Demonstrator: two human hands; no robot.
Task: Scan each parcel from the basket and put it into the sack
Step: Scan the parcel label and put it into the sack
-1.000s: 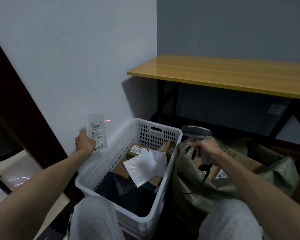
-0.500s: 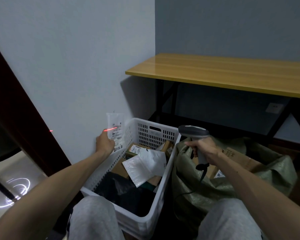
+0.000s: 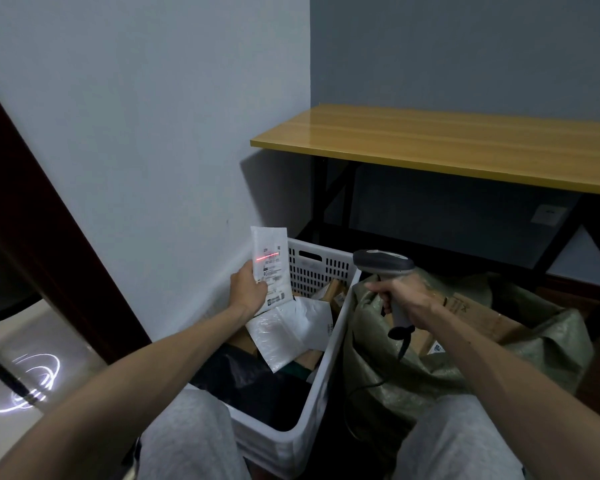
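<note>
One white parcel (image 3: pixel 269 238), gripped upright by the left hand (image 3: pixel 248 289) (laser (image 3: pixel 267 258) across its label (image 3: pixel 275 282)) over the basket's (image 3: pixel 329 370) far-left corner; right hand (image 3: pixel 401 295) clasps the scanner (image 3: pixel 383 263) above the sack (image 3: pixel 413 370).

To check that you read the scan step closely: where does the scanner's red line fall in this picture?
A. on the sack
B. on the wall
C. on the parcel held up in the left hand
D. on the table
C: the red line crosses the label of the parcel that the left hand holds up, and the scanner in the right hand points toward it.
</note>
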